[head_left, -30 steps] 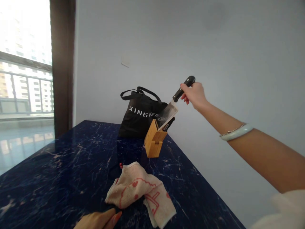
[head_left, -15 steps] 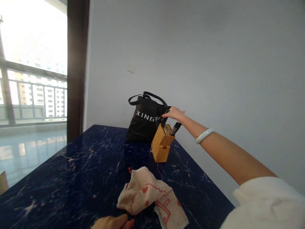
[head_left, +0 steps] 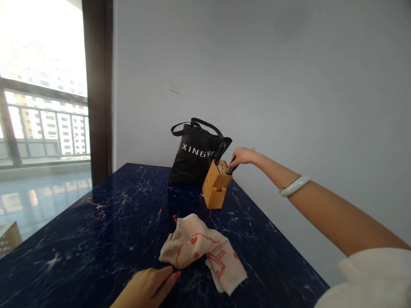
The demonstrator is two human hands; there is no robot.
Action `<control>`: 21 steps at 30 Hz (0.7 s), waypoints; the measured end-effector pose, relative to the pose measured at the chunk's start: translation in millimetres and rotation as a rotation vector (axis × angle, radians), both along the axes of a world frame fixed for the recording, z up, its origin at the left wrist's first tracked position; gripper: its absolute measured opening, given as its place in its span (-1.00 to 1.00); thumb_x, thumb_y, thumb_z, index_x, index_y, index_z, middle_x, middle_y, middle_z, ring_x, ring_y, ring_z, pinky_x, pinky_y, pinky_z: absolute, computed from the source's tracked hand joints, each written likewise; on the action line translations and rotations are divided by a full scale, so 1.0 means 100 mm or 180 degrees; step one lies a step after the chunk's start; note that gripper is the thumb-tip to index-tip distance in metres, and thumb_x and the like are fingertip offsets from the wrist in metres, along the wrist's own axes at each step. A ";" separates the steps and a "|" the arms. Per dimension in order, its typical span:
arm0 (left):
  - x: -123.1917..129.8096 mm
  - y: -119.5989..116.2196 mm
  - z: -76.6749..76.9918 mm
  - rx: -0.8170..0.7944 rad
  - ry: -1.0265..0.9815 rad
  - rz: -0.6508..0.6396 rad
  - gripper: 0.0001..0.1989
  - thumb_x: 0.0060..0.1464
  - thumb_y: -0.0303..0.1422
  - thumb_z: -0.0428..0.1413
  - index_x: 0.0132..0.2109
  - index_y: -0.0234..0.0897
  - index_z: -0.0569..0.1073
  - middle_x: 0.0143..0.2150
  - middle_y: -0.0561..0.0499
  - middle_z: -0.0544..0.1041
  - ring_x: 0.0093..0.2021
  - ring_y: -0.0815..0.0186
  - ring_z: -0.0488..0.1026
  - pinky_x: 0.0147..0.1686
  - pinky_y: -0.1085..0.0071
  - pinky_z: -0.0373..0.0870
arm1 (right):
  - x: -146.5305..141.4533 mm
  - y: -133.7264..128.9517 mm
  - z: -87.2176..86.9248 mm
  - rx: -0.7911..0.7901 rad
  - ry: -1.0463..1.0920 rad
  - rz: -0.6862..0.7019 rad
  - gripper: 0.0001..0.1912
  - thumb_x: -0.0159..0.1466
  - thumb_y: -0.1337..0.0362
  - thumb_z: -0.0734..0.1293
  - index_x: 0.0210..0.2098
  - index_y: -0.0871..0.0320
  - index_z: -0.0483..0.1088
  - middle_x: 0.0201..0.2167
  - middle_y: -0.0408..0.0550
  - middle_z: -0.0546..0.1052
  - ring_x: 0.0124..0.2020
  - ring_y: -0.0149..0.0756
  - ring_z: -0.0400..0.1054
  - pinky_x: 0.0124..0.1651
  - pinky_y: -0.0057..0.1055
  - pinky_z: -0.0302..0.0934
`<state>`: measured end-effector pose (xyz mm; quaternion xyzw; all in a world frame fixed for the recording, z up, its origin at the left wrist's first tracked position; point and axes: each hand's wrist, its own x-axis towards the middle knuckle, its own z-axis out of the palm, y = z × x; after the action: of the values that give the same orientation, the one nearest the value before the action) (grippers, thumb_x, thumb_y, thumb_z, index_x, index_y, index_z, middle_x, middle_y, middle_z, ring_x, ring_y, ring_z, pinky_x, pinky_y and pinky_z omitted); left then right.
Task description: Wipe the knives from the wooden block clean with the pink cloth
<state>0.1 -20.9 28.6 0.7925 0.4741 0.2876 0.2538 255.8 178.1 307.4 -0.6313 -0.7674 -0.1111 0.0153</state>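
A wooden knife block (head_left: pixel 214 188) stands upright on the dark blue marbled table. My right hand (head_left: pixel 241 156) is closed on a black-and-silver handle (head_left: pixel 230 169) at the block's right side. Another black handle (head_left: pixel 219 153) rises from the left slot, clear of my fingers. Near the front edge, my left hand (head_left: pixel 149 284) has its fingers pressed together beside the lower left corner of a crumpled cream towel with red print (head_left: pixel 199 244). Whether they pinch anything is too small to tell.
Behind the block a black bag with white letters (head_left: pixel 192 160) leans toward the wall. A small red object (head_left: pixel 175 218) lies beyond the towel on the table (head_left: pixel 112 222). A box corner (head_left: pixel 9 237) shows at the left, beyond the table edge.
My right hand has left the black handle at the block's left side and moved right and down onto the right-hand handle. More of my left hand shows. The view has shifted slightly.
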 end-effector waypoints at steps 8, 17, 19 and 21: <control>0.01 -0.05 0.10 -0.0102 0.0465 0.0041 -0.57 0.16 -0.14 -0.28 -0.42 -0.22 0.36 -0.55 0.06 0.42 -0.55 0.37 0.35 -0.52 0.50 0.11 | 0.22 -0.35 0.72 0.0957 0.1266 0.0560 -0.63 -0.07 0.08 0.38 -0.46 0.32 0.44 -0.64 -0.12 0.34 -0.55 -0.43 0.23 -0.48 -0.47 0.08; 0.00 0.08 0.19 -0.0995 -0.0929 0.0159 -0.49 0.05 0.00 -0.19 -0.49 -0.32 0.39 -0.72 0.10 0.31 -0.72 0.46 0.17 -0.67 0.53 0.07 | -0.21 -1.53 0.08 0.1842 0.1946 0.2814 -0.79 0.22 0.24 0.16 -0.22 0.21 0.30 -0.37 -0.08 0.38 -0.40 -0.44 0.29 -0.35 -0.47 0.21; 0.03 0.06 0.36 -0.1471 -0.1902 0.0165 -0.48 0.03 0.02 -0.17 -0.40 -0.37 0.42 -0.59 0.00 0.44 -0.65 0.42 0.29 -0.67 0.54 0.13 | -0.43 -1.72 -0.48 0.1567 0.1380 0.3199 -0.83 0.22 0.32 0.16 -0.22 0.20 0.29 -0.27 -0.05 0.38 -0.22 -0.38 0.27 -0.16 -0.42 0.20; 0.07 0.02 0.53 -0.1993 -0.2975 -0.0127 -0.51 0.07 -0.04 -0.15 -0.23 -0.39 0.42 -0.29 -0.14 0.51 -0.35 0.30 0.44 -0.43 0.47 0.31 | -0.63 -1.82 -1.02 0.1203 0.0818 0.3431 -0.79 0.21 0.39 0.14 -0.15 0.22 0.25 -0.18 -0.02 0.36 -0.11 -0.36 0.22 -0.06 -0.43 0.15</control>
<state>6.9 -19.1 81.5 0.4765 0.3588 0.4489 0.6654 192.4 -3.8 204.9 -0.1466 -0.9391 -0.1452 0.2749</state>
